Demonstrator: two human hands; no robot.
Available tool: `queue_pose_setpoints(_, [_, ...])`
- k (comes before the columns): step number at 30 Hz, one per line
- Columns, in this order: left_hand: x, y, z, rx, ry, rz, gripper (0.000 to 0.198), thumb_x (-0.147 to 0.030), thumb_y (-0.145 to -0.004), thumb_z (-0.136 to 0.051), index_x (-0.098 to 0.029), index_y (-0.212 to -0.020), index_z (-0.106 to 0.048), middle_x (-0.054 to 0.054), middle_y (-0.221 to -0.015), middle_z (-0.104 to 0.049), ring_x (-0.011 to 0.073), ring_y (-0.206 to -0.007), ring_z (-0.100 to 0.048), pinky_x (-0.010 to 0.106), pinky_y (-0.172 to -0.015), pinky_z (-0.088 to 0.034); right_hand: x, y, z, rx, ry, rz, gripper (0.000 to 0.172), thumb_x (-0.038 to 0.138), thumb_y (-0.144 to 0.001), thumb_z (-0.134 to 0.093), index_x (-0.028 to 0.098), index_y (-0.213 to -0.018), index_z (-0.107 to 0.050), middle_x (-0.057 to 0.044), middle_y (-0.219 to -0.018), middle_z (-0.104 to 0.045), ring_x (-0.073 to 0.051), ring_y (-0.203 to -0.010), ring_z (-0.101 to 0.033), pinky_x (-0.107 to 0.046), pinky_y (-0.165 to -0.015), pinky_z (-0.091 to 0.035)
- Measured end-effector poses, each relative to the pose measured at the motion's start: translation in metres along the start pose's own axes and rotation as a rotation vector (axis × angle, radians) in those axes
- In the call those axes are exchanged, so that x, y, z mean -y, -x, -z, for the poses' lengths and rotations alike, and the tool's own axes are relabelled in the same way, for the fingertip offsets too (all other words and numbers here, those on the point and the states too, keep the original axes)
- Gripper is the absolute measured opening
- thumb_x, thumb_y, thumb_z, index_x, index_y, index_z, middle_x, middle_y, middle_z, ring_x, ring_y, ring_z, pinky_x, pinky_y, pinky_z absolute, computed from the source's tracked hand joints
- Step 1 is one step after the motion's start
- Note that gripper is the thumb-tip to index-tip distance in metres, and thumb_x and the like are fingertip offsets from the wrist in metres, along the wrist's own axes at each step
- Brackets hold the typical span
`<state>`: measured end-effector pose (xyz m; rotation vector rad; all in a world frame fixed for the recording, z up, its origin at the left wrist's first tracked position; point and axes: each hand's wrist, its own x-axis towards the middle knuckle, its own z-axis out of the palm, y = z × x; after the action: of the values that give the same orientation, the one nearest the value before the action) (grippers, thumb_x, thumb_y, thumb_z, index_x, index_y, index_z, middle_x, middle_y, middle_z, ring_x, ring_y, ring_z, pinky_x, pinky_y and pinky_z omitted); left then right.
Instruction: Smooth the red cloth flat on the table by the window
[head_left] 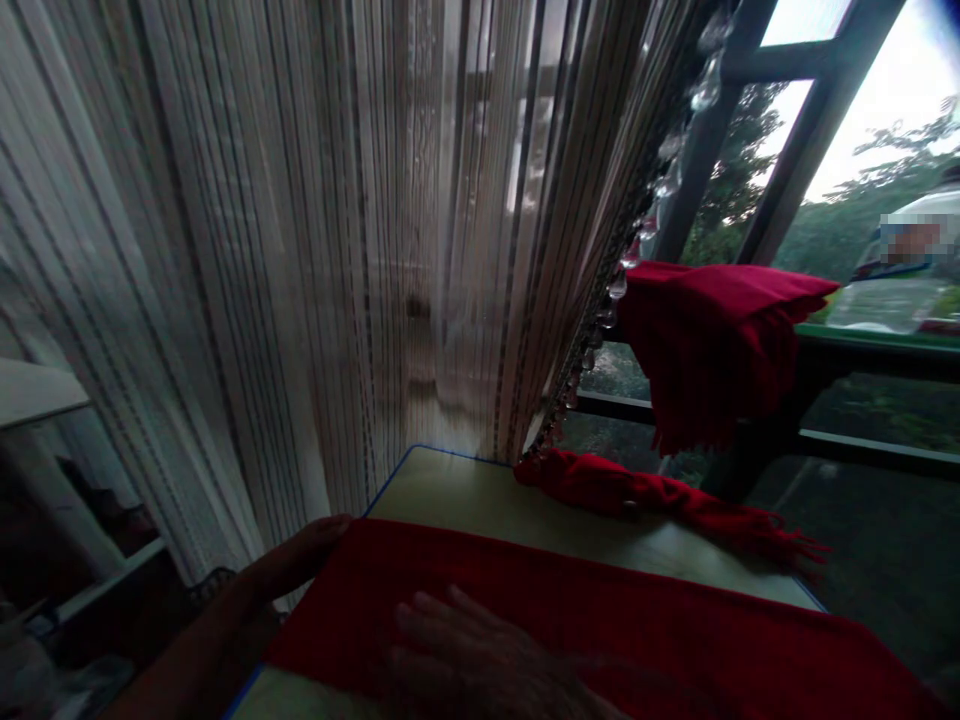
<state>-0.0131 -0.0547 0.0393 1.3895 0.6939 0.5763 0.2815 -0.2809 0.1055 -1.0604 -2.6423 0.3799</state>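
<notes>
A red cloth [600, 620] lies spread flat over the near part of a pale table [480, 495] with a blue edge. My left hand [300, 555] rests at the cloth's left corner, by the table edge; its fingers are mostly hidden. My right hand [457, 650] lies flat on the cloth near the bottom, fingers stretched out and blurred. A second red scarf [652, 495] with fringe lies bunched along the table's far right edge. A folded red cloth [712, 335] hangs over a window rail.
A striped sheer curtain [300, 250] with a beaded hem hangs right behind the table. To the right is a dark window frame [795, 150] with trees outside. A white shelf [37, 390] stands at the left.
</notes>
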Motion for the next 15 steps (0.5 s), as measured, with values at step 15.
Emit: queue_pose_setpoints(15, [-0.010,-0.041,0.056,0.117,-0.136,0.018,0.053,-0.060,-0.090,-0.072,-0.013,-0.068,-0.062,0.001,-0.064,-0.054,0.0122,-0.058,-0.042,0.026,-0.059,-0.033,0.002,-0.093,-0.046,-0.108,0.235,0.234,0.047,0.038,-0.114,-0.027,0.016,-0.154,-0.038,-0.005,-0.165,-0.044,-0.019,-0.153,-0.035,-0.045,-0.126,-0.031])
